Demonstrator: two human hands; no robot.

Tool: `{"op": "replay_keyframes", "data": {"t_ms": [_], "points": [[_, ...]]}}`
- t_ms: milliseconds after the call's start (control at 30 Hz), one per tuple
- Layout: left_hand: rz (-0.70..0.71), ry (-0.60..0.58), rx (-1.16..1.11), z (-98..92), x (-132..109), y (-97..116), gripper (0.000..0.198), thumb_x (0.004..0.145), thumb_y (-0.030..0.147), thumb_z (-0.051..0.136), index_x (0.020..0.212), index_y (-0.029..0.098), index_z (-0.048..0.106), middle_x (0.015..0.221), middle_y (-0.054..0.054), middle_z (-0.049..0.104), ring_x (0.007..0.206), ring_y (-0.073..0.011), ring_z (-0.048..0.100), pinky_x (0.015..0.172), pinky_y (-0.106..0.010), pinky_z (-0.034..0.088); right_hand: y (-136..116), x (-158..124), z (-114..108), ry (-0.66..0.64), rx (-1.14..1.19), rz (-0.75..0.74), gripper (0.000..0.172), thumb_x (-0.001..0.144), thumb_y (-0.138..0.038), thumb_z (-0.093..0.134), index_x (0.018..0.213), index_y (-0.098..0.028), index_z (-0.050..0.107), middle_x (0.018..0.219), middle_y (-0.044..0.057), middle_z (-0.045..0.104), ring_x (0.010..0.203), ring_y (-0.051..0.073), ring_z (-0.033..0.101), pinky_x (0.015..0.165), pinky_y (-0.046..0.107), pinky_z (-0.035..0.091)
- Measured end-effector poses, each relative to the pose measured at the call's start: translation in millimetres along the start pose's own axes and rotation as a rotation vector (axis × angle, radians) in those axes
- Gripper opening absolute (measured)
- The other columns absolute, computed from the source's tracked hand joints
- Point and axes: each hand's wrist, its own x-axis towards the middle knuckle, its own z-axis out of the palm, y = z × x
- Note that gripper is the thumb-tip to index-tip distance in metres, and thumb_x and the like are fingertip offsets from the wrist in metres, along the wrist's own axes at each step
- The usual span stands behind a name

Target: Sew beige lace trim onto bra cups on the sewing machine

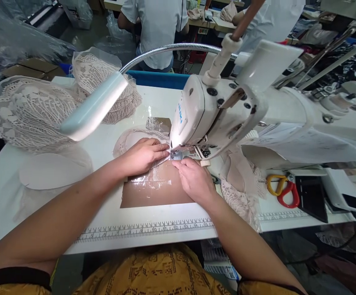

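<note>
My left hand [147,156] lies flat over a beige lace piece [127,143], its fingertips close beside the presser foot [172,155] of a white sewing machine [193,110]. The lace runs under those fingers toward the needle area. My right hand [194,176] is closed just right and in front of the foot, index finger and thumb near it; what they pinch, if anything, is hidden. Under both hands is a brown sheet [153,194] with shiny clear tape, on the white table [104,213].
Lace piles [32,110] stand at the left, near a smooth pale oval piece [47,171]. A lamp head [94,106] hangs over the table. Right of the machine are more lace [237,192], red-and-yellow scissors [284,190] and a dark phone-like device [311,196]. People sit behind.
</note>
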Motion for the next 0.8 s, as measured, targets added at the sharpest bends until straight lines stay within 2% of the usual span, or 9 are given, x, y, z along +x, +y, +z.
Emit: {"op": "replay_keyframes", "data": {"t_ms": [100,200,300,400,600,800], "points": [[-0.014,-0.013,0.041,-1.9,-1.4,1.5,0.040,0.091,0.015,0.047,0.129,0.015,0.060,0.127,-0.013,0.062,0.108,-0.0276,0.055,0.088,-0.041,0.046,0.9,0.1,-0.2,-0.005,0.037,0.010,0.042,0.090,-0.012,0.043,0.123,-0.022,0.067,0.100,0.006,0.069,0.085,0.019,0.058,0.072,0.030,0.042],[-0.084,-0.030,0.106,-9.0,-4.5,7.6,0.035,0.092,0.018,0.045,0.122,0.013,0.063,0.123,-0.015,0.062,0.102,-0.0282,0.058,0.081,-0.040,0.047,2.6,0.0,-1.7,0.009,0.097,0.019,0.041,0.090,-0.012,0.043,0.122,-0.021,0.067,0.106,0.006,0.069,0.090,0.020,0.060,0.077,0.030,0.045],[-0.144,-0.091,0.120,-19.5,-8.0,17.9,0.029,0.094,0.026,0.044,0.098,0.012,0.069,0.100,-0.013,0.065,0.085,-0.0248,0.060,0.068,-0.034,0.045,4.3,-0.1,-3.4,0.012,0.125,0.038,0.041,0.089,-0.012,0.043,0.121,-0.019,0.067,0.109,0.007,0.069,0.093,0.020,0.062,0.080,0.030,0.047],[-0.153,-0.147,0.020,-26.7,-10.3,27.1,0.034,0.097,0.032,0.042,0.082,0.015,0.067,0.083,-0.008,0.063,0.074,-0.0196,0.057,0.062,-0.030,0.042,4.7,-0.3,-4.7,-0.001,0.111,0.037,0.041,0.088,-0.011,0.043,0.119,-0.019,0.068,0.107,0.008,0.069,0.091,0.020,0.062,0.080,0.030,0.048],[-0.094,-0.135,-0.184,-25.2,-10.6,31.8,0.032,0.097,0.033,0.044,0.085,0.016,0.068,0.081,-0.005,0.062,0.072,-0.0172,0.057,0.065,-0.028,0.043,2.4,-1.1,-6.2,-0.008,0.121,0.029,0.039,0.088,-0.010,0.042,0.116,-0.018,0.069,0.104,0.007,0.069,0.091,0.020,0.061,0.080,0.029,0.046],[-0.083,-0.103,-0.197,-21.2,-10.9,33.5,0.030,0.097,0.032,0.045,0.107,0.015,0.067,0.100,-0.010,0.065,0.084,-0.0202,0.064,0.072,-0.030,0.050,3.9,-3.7,-2.5,-0.001,0.110,0.003,0.038,0.090,-0.012,0.043,0.117,-0.021,0.067,0.105,0.006,0.067,0.088,0.018,0.058,0.074,0.028,0.043]]}}
